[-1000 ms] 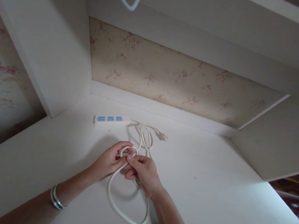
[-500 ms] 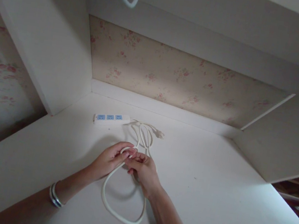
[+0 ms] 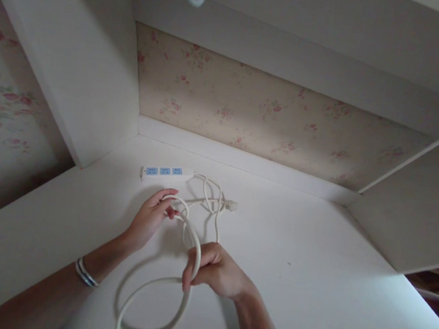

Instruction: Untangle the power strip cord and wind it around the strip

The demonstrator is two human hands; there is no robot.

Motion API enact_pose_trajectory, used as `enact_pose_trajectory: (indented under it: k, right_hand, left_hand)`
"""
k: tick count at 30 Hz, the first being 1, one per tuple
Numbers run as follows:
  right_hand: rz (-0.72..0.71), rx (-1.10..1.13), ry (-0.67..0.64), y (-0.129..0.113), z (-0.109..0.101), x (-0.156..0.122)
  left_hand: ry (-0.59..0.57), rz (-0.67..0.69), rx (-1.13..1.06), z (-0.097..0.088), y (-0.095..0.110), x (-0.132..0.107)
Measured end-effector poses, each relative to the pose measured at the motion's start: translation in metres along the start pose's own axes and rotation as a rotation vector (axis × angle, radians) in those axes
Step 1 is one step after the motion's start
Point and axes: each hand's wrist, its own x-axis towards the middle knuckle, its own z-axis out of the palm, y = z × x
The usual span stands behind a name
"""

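Note:
My right hand [image 3: 218,270] is closed around a white power cord [image 3: 197,260], whose large loop hangs below it toward the front of the surface. Further left and higher, my left hand [image 3: 151,216] has its fingers hooked round a smaller bend of the same cord. Just beyond that hand lies a white power strip [image 3: 167,174] with three blue socket panels facing up. The cord leaves its right end in loose, crossing loops. Beside these loops the plug [image 3: 231,205] rests on the surface.
A white surface [image 3: 308,288] lies under everything, with white side panels [image 3: 83,56] on the left and right. Floral wallpaper [image 3: 268,111] covers the back wall. Overhead, a pale bent rod or cable [image 3: 196,3] hangs down at the top.
My hands, together on the cord before, have moved apart: the left up and left, the right down. The cord loops have shifted, and the plug has moved slightly nearer.

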Motion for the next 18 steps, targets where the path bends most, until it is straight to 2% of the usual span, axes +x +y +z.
enact_pose_trajectory:
  k: [3,5,6,8,11,13,15,18]
  right_hand:
    - [0.012,-0.104,-0.253,-0.003,-0.008,-0.01]
    - [0.025,-0.115,-0.316,-0.003,-0.012,-0.011]
    - [0.02,-0.097,-0.302,-0.002,-0.013,-0.011]
    - [0.0,-0.011,-0.187,0.001,-0.014,-0.006]
    - [0.025,0.268,0.124,0.006,-0.014,0.004]
    - [0.086,0.475,0.279,0.009,-0.013,0.009]
    - [0.158,0.561,0.337,0.011,-0.011,0.013]
    - [0.229,0.494,0.369,0.014,-0.003,0.018]
  left_hand:
    - [-0.07,-0.012,-0.027,-0.003,0.0,0.001]
    - [-0.102,-0.02,-0.027,-0.003,0.001,0.0]
    - [-0.112,-0.026,-0.023,-0.003,0.002,0.0]
    - [-0.131,-0.032,-0.001,-0.003,0.005,-0.002]
    - [-0.143,-0.029,0.059,-0.002,0.01,-0.005]
    - [-0.147,-0.021,0.095,0.0,0.014,-0.007]
    - [-0.176,-0.01,0.118,0.001,0.015,-0.009]
    - [-0.267,0.001,0.129,0.003,0.015,-0.012]
